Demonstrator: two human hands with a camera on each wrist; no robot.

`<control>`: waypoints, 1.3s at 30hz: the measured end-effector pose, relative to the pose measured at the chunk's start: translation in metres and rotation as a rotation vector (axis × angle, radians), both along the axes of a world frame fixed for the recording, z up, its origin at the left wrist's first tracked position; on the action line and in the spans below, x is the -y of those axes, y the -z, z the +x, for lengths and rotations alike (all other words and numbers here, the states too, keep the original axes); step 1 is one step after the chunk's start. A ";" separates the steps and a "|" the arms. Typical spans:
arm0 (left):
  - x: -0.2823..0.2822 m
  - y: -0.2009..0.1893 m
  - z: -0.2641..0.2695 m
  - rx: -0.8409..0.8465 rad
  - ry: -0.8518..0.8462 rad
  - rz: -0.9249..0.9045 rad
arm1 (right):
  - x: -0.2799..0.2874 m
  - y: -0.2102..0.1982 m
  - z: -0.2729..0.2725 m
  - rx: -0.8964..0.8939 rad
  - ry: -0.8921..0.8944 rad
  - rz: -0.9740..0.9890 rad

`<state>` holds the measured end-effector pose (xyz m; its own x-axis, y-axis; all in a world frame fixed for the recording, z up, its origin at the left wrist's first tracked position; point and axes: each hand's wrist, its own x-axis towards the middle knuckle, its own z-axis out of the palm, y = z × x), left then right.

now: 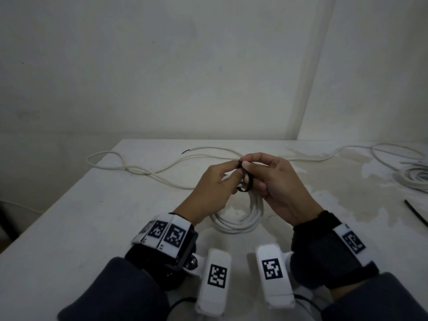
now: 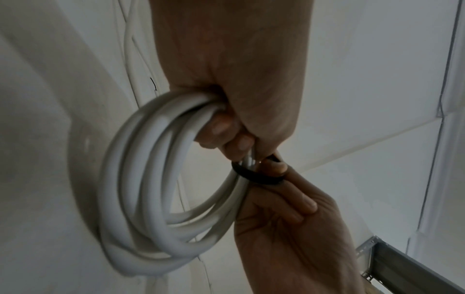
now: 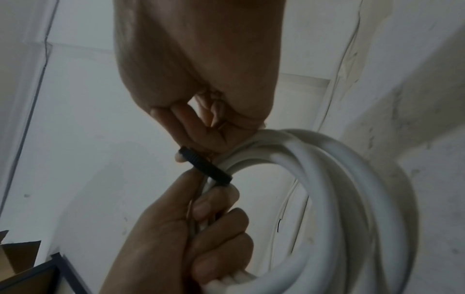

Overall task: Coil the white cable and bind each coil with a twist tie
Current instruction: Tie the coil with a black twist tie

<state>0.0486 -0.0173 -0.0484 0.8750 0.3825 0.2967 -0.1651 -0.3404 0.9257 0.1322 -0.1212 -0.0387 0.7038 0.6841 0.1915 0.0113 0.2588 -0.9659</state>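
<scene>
Here, white cable coil [image 1: 236, 218] gripped by left hand [image 1: 209, 193], right hand [image 1: 281, 188] pinching black tie [image 1: 246, 179]

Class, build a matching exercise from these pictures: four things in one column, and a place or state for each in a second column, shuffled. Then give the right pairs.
Things
1. left hand
2. black twist tie
3. loose white cable
4. second coil

Places or states
A. lies uncoiled along the far side of the table
B. wrapped round the strands of the held coil
C. rests at the table's right edge
D. grips the held coil's strands

Pairs: 1-D, 2-B, 3-A, 4-C
</scene>
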 end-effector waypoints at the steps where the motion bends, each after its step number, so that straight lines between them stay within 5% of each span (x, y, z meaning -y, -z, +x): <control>1: -0.001 0.001 0.001 0.002 0.000 -0.006 | 0.000 0.000 0.000 0.003 0.011 0.003; 9: -0.009 0.008 0.002 -0.028 -0.020 -0.142 | 0.006 -0.003 -0.001 0.074 -0.114 -0.061; 22: -0.009 0.008 0.002 -0.004 0.015 -0.158 | 0.002 0.003 0.000 0.086 0.019 -0.005; 30: -0.014 0.015 0.003 0.002 -0.031 -0.229 | 0.002 0.006 0.008 0.498 0.262 -0.175; 39: -0.009 0.009 0.001 -0.018 0.006 -0.190 | 0.004 0.004 0.008 0.271 0.192 -0.101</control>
